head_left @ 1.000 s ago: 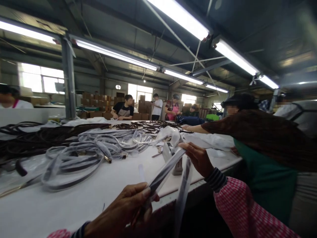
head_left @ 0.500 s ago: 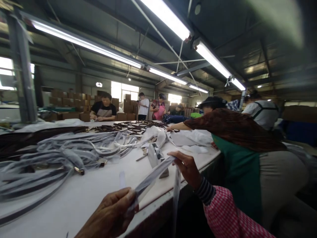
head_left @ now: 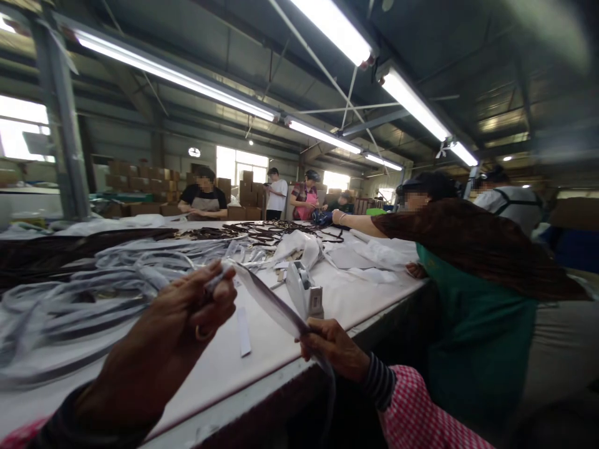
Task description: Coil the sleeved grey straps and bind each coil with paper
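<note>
My left hand point(head_left: 178, 330) is raised over the white table point(head_left: 219, 368), its fingers pinched on one end of a grey strap point(head_left: 269, 304). The strap slants down to my right hand point(head_left: 330, 348), which is closed on it near the table's front edge; the rest hangs below the edge. A ring shows on my left hand. Just behind the strap stands a white tape dispenser point(head_left: 305, 296).
A heap of grey straps point(head_left: 116, 274) and dark straps point(head_left: 70, 249) covers the left of the table. A white strip point(head_left: 243, 323) lies flat near my hands. A person in a green apron point(head_left: 468, 293) leans over the table on the right. Others stand by cardboard boxes point(head_left: 135, 184) at the back.
My left hand rose and moved up-left with its strap end. My right hand dropped toward the table's front edge, so the strap now slants the other way. The view swung slightly.
</note>
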Action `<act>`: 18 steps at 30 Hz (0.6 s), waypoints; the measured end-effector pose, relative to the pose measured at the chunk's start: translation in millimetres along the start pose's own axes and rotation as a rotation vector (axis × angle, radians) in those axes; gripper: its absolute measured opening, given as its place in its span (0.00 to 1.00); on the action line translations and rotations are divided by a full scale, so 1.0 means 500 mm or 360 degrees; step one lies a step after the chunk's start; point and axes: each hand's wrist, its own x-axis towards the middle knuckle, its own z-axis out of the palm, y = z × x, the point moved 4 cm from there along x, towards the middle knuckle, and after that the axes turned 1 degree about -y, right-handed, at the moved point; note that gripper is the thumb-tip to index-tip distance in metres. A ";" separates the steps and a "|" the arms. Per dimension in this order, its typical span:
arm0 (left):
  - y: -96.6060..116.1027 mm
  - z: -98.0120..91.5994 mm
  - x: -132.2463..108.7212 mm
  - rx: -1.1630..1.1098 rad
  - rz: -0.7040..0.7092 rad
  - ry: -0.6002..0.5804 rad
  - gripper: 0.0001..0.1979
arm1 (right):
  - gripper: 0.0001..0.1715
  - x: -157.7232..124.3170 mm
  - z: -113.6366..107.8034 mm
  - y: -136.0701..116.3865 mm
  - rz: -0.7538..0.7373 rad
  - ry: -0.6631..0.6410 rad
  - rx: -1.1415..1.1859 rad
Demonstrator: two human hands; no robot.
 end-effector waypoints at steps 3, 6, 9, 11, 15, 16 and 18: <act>0.044 0.006 0.018 -0.0160 0.0111 0.0028 0.18 | 0.24 -0.012 0.006 -0.019 -0.0002 0.0062 0.0108; 0.039 0.009 0.016 -0.0228 0.0145 0.0024 0.15 | 0.25 -0.020 -0.016 -0.021 0.0032 0.0249 0.0045; 0.020 0.029 0.007 -0.0205 0.0180 -0.0045 0.11 | 0.26 -0.037 -0.017 -0.003 0.0016 0.0400 -0.0070; 0.011 0.048 0.008 -0.0102 0.0301 -0.0034 0.09 | 0.27 -0.054 0.008 0.016 0.0038 0.0439 -0.0032; -0.016 0.057 0.031 0.0316 0.0751 0.0223 0.08 | 0.32 -0.089 0.096 0.057 0.0233 0.0370 0.0226; -0.029 0.053 0.035 0.0518 0.0874 0.0301 0.09 | 0.33 -0.093 0.118 0.061 0.0249 0.0300 0.0261; -0.063 0.045 0.041 0.0939 0.1105 0.0326 0.09 | 0.33 -0.092 0.151 0.062 0.0249 0.0112 0.0281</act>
